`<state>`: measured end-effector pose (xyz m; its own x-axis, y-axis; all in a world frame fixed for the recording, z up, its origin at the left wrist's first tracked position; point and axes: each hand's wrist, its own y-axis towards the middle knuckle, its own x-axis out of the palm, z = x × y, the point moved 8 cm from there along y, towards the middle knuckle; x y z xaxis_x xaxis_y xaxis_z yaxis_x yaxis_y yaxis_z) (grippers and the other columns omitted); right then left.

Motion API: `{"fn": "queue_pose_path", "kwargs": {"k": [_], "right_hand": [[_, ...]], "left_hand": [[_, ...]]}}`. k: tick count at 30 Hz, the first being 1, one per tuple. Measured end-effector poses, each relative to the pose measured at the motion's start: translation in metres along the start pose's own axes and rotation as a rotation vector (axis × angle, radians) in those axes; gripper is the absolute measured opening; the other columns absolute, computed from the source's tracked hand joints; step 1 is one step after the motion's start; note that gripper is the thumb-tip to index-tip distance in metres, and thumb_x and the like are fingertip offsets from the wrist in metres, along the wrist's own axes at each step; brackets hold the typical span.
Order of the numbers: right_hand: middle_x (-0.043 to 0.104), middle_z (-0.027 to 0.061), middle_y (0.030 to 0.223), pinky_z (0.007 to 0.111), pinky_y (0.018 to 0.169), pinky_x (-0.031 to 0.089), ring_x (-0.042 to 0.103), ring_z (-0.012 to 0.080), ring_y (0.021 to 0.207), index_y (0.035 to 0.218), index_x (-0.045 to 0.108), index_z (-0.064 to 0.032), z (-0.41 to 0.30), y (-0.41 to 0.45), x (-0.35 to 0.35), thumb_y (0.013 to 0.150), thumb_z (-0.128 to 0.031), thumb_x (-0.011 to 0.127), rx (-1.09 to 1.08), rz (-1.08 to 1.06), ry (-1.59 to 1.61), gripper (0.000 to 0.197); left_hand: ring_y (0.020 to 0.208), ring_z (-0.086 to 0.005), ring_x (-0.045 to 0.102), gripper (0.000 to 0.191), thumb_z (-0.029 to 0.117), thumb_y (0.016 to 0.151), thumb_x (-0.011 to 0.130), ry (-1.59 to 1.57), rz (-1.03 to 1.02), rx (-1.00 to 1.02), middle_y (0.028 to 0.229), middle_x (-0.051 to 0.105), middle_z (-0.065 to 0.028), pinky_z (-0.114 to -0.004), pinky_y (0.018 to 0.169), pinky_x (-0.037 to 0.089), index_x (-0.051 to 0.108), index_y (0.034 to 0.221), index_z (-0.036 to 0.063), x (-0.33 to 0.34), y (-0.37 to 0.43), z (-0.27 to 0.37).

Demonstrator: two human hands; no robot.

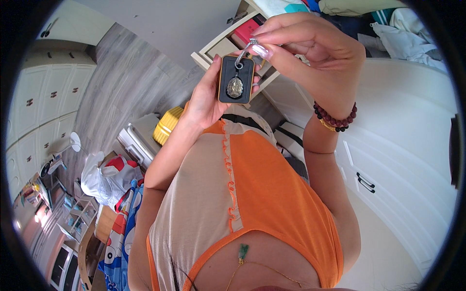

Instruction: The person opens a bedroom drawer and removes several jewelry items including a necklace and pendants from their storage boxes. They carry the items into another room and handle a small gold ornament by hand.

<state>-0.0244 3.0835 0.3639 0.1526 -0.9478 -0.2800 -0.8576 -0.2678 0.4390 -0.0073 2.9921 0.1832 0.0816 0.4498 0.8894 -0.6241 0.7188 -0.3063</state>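
Note:
My left hand point(206, 95) cradles a small box point(225, 65) with a gold-coloured rim and a black padded insert. An oval, silver-toned pendant point(235, 87) lies against the insert. Its metal chain point(247, 50) is pinched between the thumb and fingers of my right hand point(309, 47), just above the box's top edge. The chain runs down from those fingertips to a ring above the pendant. Red and black bead bracelets point(336, 118) circle my right wrist.
Behind the hands, a drawer point(218, 49) stands pulled out with a red box point(247, 32) inside. Clothes point(404, 32) lie on the white cabinet point(393, 109) at right. A silver suitcase point(134, 143) and a yellow ribbed container point(167, 125) are at left.

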Motion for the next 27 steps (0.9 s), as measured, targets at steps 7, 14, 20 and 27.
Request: {"fn": "queue_pose_path", "kwargs": {"k": [7, 14, 20, 27], "right_hand": [[0.062, 0.0176, 0.100, 0.026, 0.077, 0.055, 0.064, 0.0177, 0.088, 0.094, 0.062, 0.0093, 0.000, 0.000, -0.001, 0.076, 0.016, 0.059, 0.008, 0.024, 0.000, 0.019], [0.063, 0.0173, 0.100, 0.026, 0.077, 0.054, 0.064, 0.0174, 0.088, 0.094, 0.063, 0.0085, 0.011, -0.008, -0.003, 0.077, 0.015, 0.059, 0.101, 0.027, 0.053, 0.019], [0.065, 0.0117, 0.094, 0.023, 0.064, 0.056, 0.065, 0.0143, 0.078, 0.090, 0.066, 0.0063, 0.024, -0.017, -0.006, 0.078, 0.008, 0.064, 0.143, 0.086, 0.138, 0.013], [0.065, 0.0119, 0.093, 0.022, 0.062, 0.056, 0.065, 0.0142, 0.078, 0.093, 0.066, 0.0057, 0.027, -0.022, -0.007, 0.079, 0.007, 0.064, 0.148, 0.087, 0.143, 0.014]], "left_hand": [[0.101, -0.0279, 0.060, 0.052, 0.044, 0.100, 0.021, 0.039, -0.017, 0.004, 0.120, 0.054, -0.0197, -0.039, 0.090, 0.052, 0.035, 0.132, 0.0051, 0.001, 0.002, 0.000], [0.101, -0.0267, 0.061, 0.052, 0.044, 0.100, 0.022, 0.014, -0.013, 0.025, 0.121, 0.054, -0.0194, -0.039, 0.090, 0.052, 0.037, 0.132, 0.0056, 0.004, 0.002, 0.003], [0.103, -0.0300, 0.061, 0.055, 0.047, 0.098, 0.031, -0.028, -0.044, 0.058, 0.115, 0.057, -0.0183, -0.043, 0.092, 0.052, 0.042, 0.125, 0.0005, 0.002, 0.002, 0.007], [0.095, -0.0271, 0.064, 0.041, 0.032, 0.096, 0.044, 0.068, 0.063, 0.092, 0.113, 0.058, -0.0194, -0.039, 0.087, 0.054, 0.043, 0.123, 0.0003, 0.001, 0.004, 0.009]]}}
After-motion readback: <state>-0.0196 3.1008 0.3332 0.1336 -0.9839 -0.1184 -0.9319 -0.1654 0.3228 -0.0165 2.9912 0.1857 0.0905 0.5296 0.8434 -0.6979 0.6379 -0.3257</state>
